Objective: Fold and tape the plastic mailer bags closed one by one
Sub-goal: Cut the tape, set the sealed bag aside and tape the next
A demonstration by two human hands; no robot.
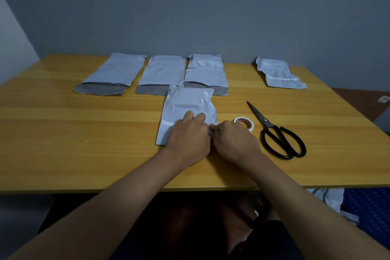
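- Both hands work at the near end of one white mailer bag (188, 104) that lies flat on the wooden table (84, 143), its far end pointing toward the wall.
- Left hand (188, 139) rests on top of the bag's near half, fingers (190, 115) bent with their tips pressed down on the plastic; whether it pinches a fold underneath cannot be told.
- Right hand (234, 141) sits just beside the left, touching it, at the bag's near right corner; its fingers are curled in and appear to pinch a bit of the bag's edge between the two hands, though the grip itself is mostly hidden.
- A roll of tape (245, 123) lies flat on the table just beyond the right hand's knuckles, partly covered by them.
- Black-handled scissors (274, 133) lie to the right of the tape, blades closed and pointing away, handles toward the near edge.
- Three more mailer bags (164, 70) lie in a row across the far side, each with its grey open flap turned toward the person; the worked bag's far end overlaps the flaps of the middle and right ones.
- A fourth, crumpled bag (278, 73) lies apart at the far right, near the table's right edge.
- Bare tabletop stretches to the left of the worked bag, and a strip of it runs between the hands and the near edge.
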